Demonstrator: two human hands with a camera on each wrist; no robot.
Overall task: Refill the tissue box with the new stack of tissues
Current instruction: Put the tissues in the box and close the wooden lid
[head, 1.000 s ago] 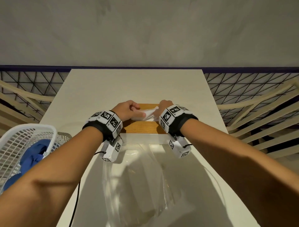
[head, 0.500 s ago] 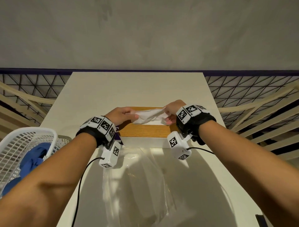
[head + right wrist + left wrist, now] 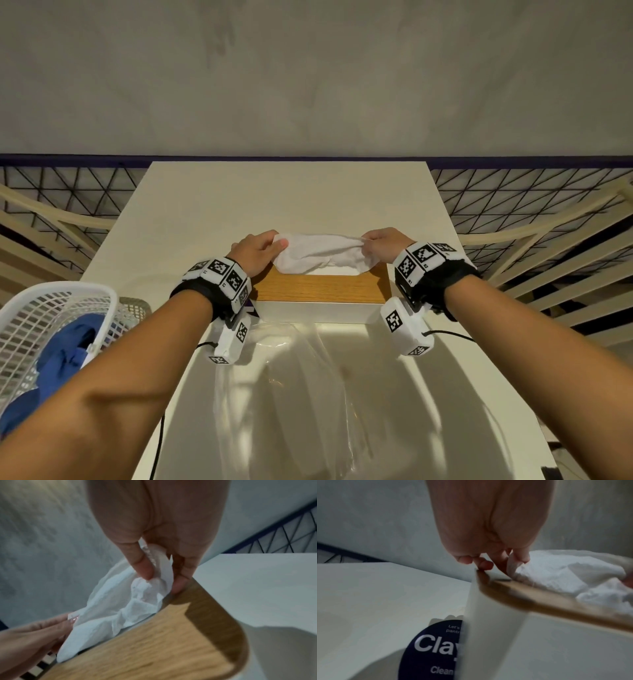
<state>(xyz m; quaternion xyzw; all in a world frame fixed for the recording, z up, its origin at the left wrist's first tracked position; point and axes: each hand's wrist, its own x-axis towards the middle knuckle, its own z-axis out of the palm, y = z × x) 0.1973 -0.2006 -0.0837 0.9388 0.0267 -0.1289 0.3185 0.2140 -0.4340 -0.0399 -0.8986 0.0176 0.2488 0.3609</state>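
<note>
A crumpled white tissue is stretched across the middle of the head view, rising from the slot of a white tissue box with a wooden lid. The left hand pinches its left end between thumb and fingers; the right hand pinches its right end the same way. The box stands mid-frame on a pale white table. The stack inside the box is hidden. A clear plastic wrapper lies in the lower centre, hard to outline. At lower left, a white mesh basket holding blue cloth is cut off by the frame edge.
</note>
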